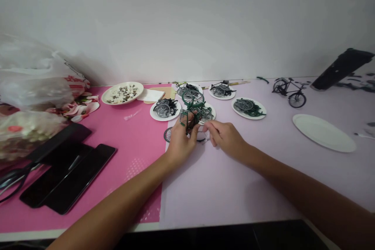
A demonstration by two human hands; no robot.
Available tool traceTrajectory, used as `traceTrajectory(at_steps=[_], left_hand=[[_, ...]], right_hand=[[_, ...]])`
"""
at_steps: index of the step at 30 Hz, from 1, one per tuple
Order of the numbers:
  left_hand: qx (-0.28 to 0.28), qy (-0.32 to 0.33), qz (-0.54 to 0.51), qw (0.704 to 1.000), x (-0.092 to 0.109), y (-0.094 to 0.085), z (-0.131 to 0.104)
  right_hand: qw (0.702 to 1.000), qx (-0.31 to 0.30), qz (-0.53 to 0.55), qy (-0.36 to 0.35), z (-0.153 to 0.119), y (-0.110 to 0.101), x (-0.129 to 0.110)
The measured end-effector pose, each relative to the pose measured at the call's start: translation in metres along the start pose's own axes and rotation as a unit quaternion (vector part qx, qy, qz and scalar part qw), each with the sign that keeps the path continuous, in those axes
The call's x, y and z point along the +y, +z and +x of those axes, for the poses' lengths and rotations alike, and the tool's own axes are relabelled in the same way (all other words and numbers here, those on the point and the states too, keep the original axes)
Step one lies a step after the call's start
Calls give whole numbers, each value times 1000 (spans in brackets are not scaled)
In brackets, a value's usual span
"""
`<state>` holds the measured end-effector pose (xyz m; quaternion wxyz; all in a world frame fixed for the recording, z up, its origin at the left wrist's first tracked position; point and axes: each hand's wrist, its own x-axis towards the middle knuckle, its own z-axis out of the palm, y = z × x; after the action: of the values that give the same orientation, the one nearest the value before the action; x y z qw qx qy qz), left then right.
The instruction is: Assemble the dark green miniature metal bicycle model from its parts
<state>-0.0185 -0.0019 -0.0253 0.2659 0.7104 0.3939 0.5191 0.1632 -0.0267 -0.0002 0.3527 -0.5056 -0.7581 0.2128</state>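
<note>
My left hand (181, 142) is closed around a dark green model bicycle (192, 103), tilted with one spoked wheel up and the other low at the left. My right hand (224, 136) pinches a thin, shiny rod-like piece (201, 122) whose tip reaches the bicycle's frame; its exact kind is unclear. Fingers and bicycle partly hide a white plate (213, 110) of green parts just behind. White plates with small wheels and frame parts surround the hands: one at left (154, 114), one at right (260, 106) and two at the back (231, 94).
A finished-looking black model bicycle (288, 90) stands at right, near a bare white plate (324, 133) and a black upright object (341, 68). Left are a bowl (107, 97) of small bits, phones (82, 177) and plastic bags (32, 74). A wall rises behind.
</note>
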Motion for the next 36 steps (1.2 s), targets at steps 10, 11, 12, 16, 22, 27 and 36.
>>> traceTrajectory(at_steps=[10,11,12,16,22,27,36], left_hand=[[-2,-123,-101,987,13,-3,8],[2,-134,-107,985,15,-4,9],[4,-142,-112,983,16,-5,11],[12,-154,-126,980,15,-6,14],[25,-169,-149,974,11,-7,15],[14,-187,-142,972,11,-8,16],[-20,-29,-40,999,11,-12,10]], right_hand=[[982,57,-137,-114,6,-3,7],[979,70,-143,-130,6,-4,8],[977,80,-141,-140,6,-4,8],[977,105,-108,-149,6,-8,11],[965,159,-90,-188,14,-14,21],[976,149,-82,-139,16,-16,24],[993,101,-32,-59,13,-10,23]])
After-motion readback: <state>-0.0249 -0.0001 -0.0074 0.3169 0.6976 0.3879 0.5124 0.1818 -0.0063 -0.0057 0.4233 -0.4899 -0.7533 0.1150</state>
